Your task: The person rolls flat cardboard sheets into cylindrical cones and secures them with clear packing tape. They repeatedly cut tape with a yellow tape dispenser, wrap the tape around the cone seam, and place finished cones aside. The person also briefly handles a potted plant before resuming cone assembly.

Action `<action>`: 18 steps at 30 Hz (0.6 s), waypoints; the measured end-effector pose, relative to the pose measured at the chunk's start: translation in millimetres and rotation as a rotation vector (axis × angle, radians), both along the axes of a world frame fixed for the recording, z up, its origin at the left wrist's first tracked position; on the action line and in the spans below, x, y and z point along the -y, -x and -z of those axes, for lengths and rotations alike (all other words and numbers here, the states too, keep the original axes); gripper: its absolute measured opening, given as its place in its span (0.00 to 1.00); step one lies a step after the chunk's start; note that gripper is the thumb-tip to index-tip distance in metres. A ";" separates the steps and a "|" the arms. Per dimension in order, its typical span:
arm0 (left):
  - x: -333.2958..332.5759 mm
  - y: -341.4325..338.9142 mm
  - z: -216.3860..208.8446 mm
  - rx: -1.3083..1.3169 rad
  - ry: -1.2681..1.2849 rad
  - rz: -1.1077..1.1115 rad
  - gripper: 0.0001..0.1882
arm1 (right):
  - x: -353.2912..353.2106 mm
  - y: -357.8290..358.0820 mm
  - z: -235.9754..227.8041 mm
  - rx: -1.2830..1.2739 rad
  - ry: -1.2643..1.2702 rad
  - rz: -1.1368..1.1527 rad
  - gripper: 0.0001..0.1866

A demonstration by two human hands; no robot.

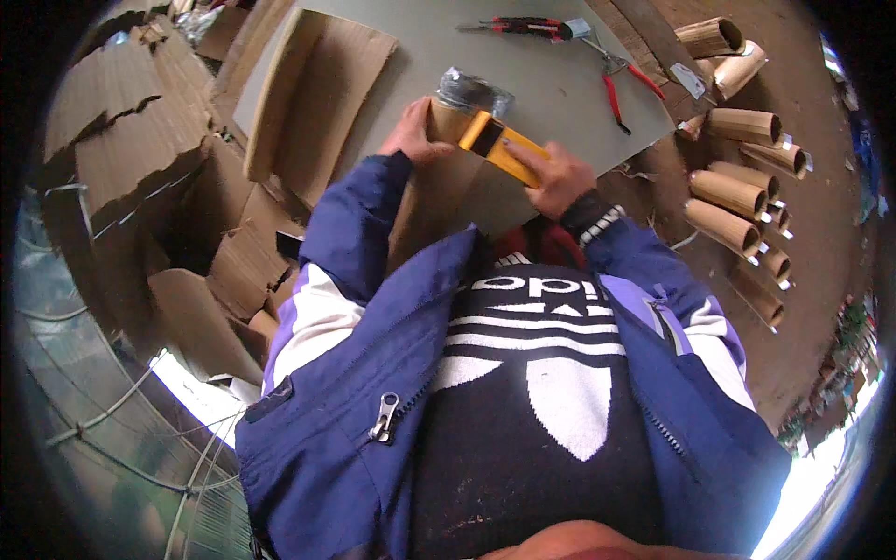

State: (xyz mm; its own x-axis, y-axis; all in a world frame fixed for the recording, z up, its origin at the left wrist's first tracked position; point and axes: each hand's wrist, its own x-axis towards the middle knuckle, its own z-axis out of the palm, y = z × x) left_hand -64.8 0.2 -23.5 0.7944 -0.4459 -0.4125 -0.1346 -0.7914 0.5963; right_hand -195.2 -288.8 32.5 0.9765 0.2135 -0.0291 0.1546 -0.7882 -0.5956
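Note:
My left hand (411, 133) grips the side of a rolled cardboard tube (446, 119) that lies on a grey board (541, 84); the tube's far end is wrapped in clear plastic film (471, 91). My right hand (558, 177) holds a yellow tape dispenser (504, 145), its black-edged head pressed against the tube next to the left hand. Both forearms wear blue jacket sleeves.
Flat cardboard sheets (317, 103) lie on the board's left part, with more stacked cardboard (131, 140) further left. Red-handled pliers (616, 89) and a red and black cutter (523, 26) rest at the board's far side. Several finished cardboard tubes (737, 196) lie on the ground to the right.

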 end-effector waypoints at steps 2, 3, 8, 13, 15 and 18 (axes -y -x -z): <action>20.7 23.4 -9.1 0.262 -0.250 -0.144 0.61 | -20.5 -24.6 -9.9 0.027 -0.024 -0.001 0.33; 32.8 31.8 -11.0 0.365 -0.304 -0.200 0.63 | -26.5 -35.6 -15.1 0.022 -0.031 0.004 0.33; 57.8 32.1 -18.1 0.321 -0.354 -0.433 0.59 | -4.3 -40.1 -55.0 0.033 -0.099 -0.085 0.32; 70.1 29.0 -43.0 0.190 -0.392 -0.461 0.58 | 67.0 20.4 -91.0 0.016 -0.017 -0.141 0.34; 72.0 23.5 -53.9 0.134 -0.352 -0.475 0.57 | 81.7 29.3 -80.1 -0.005 0.051 -0.126 0.35; 56.5 3.4 -59.1 0.020 -0.285 -0.387 0.56 | 72.7 14.0 -38.7 -0.176 0.228 -0.120 0.33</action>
